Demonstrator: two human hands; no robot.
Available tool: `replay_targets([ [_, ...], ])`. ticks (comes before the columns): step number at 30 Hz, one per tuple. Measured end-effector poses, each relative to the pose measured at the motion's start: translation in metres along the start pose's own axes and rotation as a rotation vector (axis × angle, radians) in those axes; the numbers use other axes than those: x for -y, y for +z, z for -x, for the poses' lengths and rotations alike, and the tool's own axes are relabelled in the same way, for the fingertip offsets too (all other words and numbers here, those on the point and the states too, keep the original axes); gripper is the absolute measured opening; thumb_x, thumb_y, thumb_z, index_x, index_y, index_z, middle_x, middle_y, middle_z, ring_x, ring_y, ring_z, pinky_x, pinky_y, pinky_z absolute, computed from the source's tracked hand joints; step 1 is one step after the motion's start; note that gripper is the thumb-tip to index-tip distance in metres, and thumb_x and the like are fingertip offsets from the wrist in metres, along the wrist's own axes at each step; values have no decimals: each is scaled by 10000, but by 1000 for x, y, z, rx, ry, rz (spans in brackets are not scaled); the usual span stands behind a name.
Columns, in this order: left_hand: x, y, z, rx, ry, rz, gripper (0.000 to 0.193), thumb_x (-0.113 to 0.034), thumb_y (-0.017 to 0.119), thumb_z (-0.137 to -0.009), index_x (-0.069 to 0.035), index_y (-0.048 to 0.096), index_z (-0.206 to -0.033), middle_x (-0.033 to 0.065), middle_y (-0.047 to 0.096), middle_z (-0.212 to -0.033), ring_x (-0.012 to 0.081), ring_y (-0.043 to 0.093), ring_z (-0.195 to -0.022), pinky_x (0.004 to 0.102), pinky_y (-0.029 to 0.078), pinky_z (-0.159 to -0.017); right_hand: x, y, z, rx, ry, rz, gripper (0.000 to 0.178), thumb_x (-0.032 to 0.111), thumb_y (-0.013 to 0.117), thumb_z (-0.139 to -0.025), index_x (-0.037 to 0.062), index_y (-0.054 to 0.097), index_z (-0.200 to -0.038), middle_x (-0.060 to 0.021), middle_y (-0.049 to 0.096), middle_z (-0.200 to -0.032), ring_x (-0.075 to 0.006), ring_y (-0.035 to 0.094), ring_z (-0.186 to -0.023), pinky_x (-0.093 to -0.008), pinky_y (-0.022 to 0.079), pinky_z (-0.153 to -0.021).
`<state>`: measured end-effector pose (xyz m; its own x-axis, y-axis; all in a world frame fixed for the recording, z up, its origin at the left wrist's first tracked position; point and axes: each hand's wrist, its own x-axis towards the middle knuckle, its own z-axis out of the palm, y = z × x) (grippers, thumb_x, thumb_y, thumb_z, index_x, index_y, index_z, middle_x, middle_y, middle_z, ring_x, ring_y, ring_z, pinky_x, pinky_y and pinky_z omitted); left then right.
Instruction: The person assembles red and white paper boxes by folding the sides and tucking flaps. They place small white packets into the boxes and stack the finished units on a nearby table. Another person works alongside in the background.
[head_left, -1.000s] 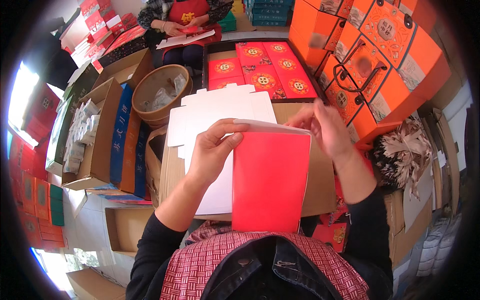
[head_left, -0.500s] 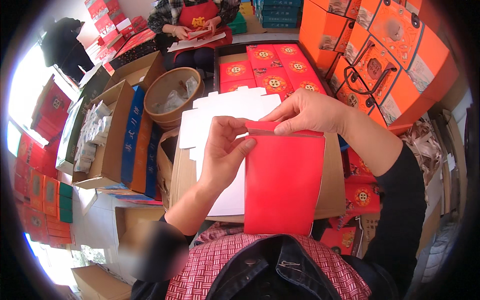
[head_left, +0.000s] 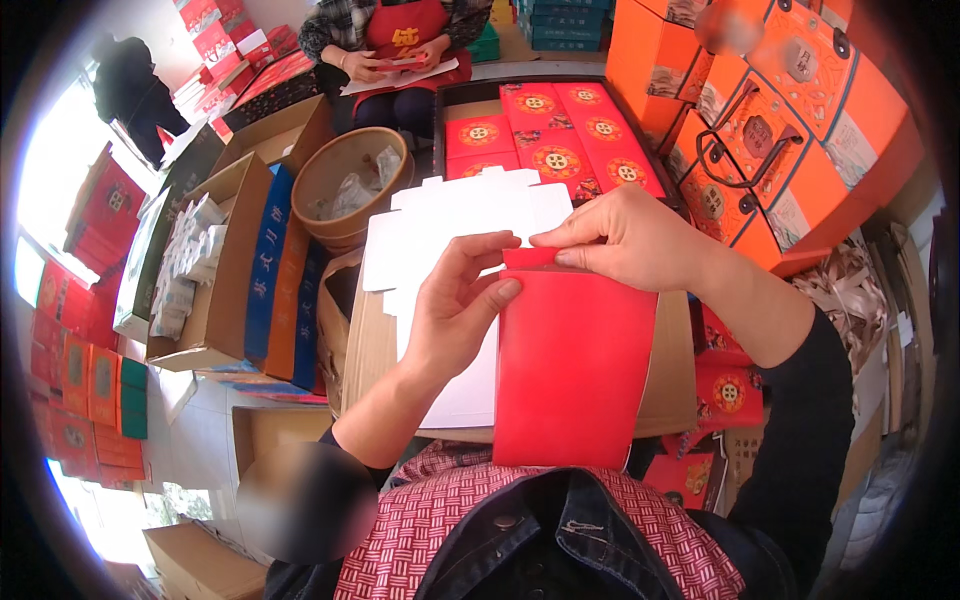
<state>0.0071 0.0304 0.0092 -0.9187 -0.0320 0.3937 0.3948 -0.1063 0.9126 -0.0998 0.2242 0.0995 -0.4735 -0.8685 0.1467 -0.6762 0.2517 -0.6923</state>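
The red carton [head_left: 575,370] is in front of the person's body, its broad panel facing up and its lower end at the checked apron [head_left: 385,530]. Whether it bears on the lap cannot be told.

The left hand [head_left: 455,310] grasps the carton's upper left corner, thumb at the side edge and fingers curled around the top; this grip appears to steady the carton. The right hand [head_left: 625,240] pinches the flap [head_left: 528,258] at the upper end between thumb and fingers, apparently to control its angle. A narrow dark line shows between flap and panel.

White blanks [head_left: 470,215] lie beyond and to the left of the carton, on brown cardboard [head_left: 370,350], probably for easy reach. Beyond them, a dark tray [head_left: 441,130] keeps red boxes [head_left: 560,160] closely grouped.

Materials: the carton has a smooth, slightly glossy red face and appears to be thin card, its long panel slightly bowed. The blanks are matt white and flat, with stepped, tabbed outlines. The red boxes are rectangular, most with round gold medallions. At left, a round brown bucket [head_left: 345,237] holds clear, crumpled plastic. At right, orange boxes [head_left: 790,150] are stacked, angular and smooth, one with a dark looped handle.
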Motion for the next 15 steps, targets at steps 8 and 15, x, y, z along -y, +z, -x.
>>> replay_targets([
  [8,-1,0,3,15,83,-68,295,-12,591,-901,9,532,-1190,119,552,-1217,183,538,-1149,293,452,-965,6,-8,-1,136,-65,48,277,76,628,-806,37,687,-1074,-164,696,-962,-248,669,-872,-327,510,-798],
  [15,-5,-3,2,36,94,-191,165,5,568,-899,15,596,-1061,120,578,-1158,177,559,-1077,284,438,-935,-2,-8,3,144,-142,-10,249,112,608,-863,3,679,-1076,-140,699,-959,-194,659,-834,-299,512,-753],
])
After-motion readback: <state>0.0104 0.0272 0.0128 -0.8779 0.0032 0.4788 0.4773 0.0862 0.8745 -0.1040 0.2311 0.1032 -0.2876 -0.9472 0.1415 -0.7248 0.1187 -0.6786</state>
